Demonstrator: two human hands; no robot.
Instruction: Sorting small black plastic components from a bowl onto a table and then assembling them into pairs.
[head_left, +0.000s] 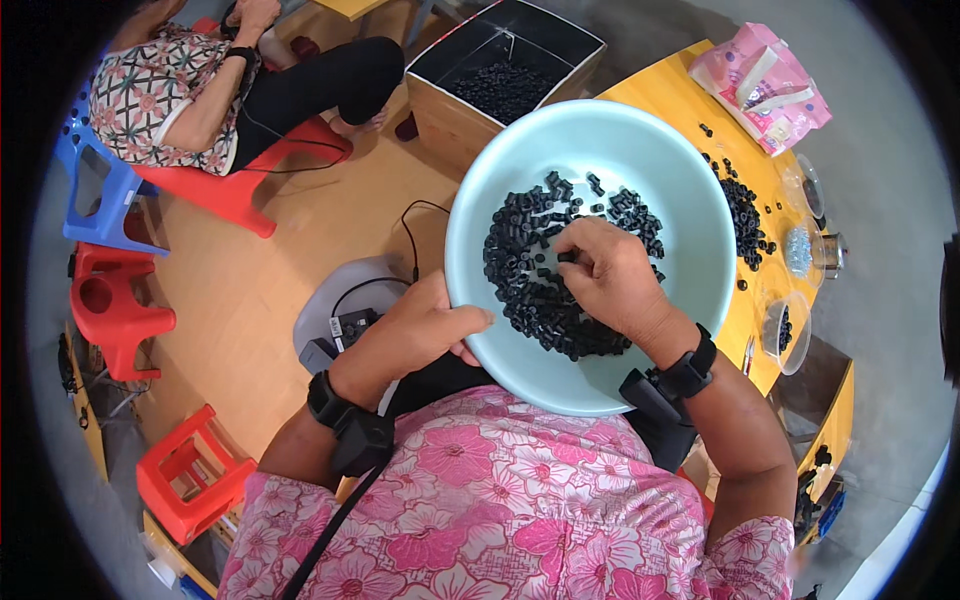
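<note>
Head view: right hand [612, 275] pinches one black piece [568, 257] over the heap [560, 318]; left hand [422, 322] clasps the left edge of the basin [695, 300].

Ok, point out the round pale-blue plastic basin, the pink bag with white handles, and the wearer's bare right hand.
Round pale-blue plastic basin [695, 262]: head view, bare inner wall.
Pink bag with white handles [732, 70]: head view, pink side.
Bare right hand [614, 276]: head view, back of hand.

To my left, red plastic stools [135, 322] and a blue stool [115, 188] are standing on a tan floor [230, 310], while a yellow table [645, 85] is running along my right.
</note>
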